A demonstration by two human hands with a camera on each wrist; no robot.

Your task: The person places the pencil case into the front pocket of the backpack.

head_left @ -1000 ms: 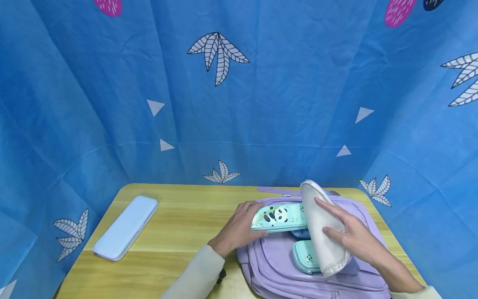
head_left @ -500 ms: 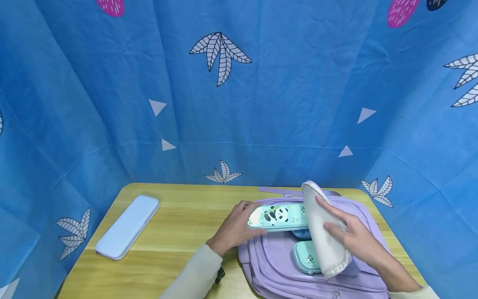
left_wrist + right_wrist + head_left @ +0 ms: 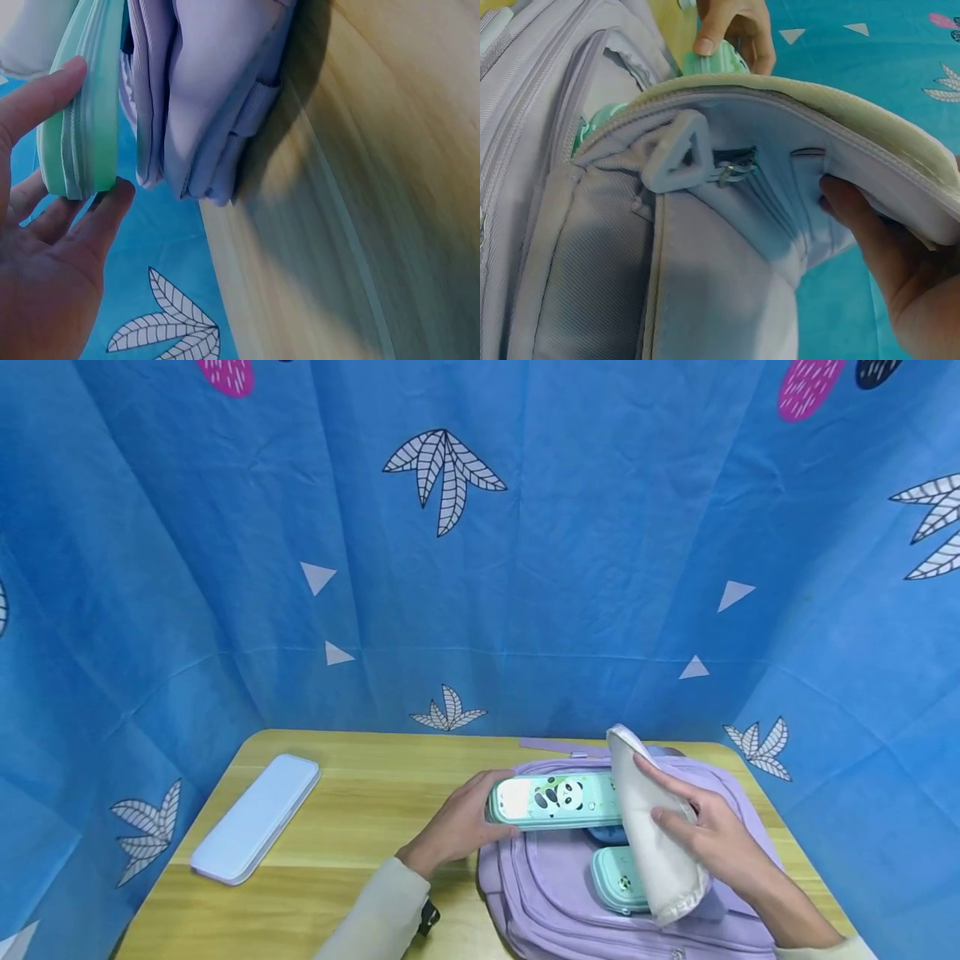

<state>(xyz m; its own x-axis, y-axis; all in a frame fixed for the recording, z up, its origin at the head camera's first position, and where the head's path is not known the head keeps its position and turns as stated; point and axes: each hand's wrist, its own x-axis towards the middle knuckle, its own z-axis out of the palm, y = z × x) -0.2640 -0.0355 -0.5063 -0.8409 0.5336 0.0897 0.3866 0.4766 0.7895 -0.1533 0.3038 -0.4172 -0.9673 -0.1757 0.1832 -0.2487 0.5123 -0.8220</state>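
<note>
My left hand (image 3: 456, 822) grips the left end of a mint-green pencil case (image 3: 562, 802) printed with a panda. In the left wrist view, thumb and fingers (image 3: 109, 217) lie on opposite faces of the zipped case (image 3: 105, 142). Its right end is hidden behind the raised front flap (image 3: 651, 839) of a lavender backpack (image 3: 558, 881). My right hand (image 3: 720, 837) pinches that flap, holding it up with its whitish lining showing. Below the pencil case, a smaller mint zipped case (image 3: 617, 878) and part of a blue item (image 3: 609, 835) sit in the backpack's front pocket.
A pale blue flat box (image 3: 257, 818) lies at the left of the wooden table (image 3: 367, 793). Blue patterned curtains (image 3: 480, 568) surround the table at the back and sides. A lavender strap (image 3: 555, 746) extends behind the backpack.
My left hand and the panda pencil case have slid a little to the left, showing more of the case's left end. My right hand keeps holding the flap in place.
</note>
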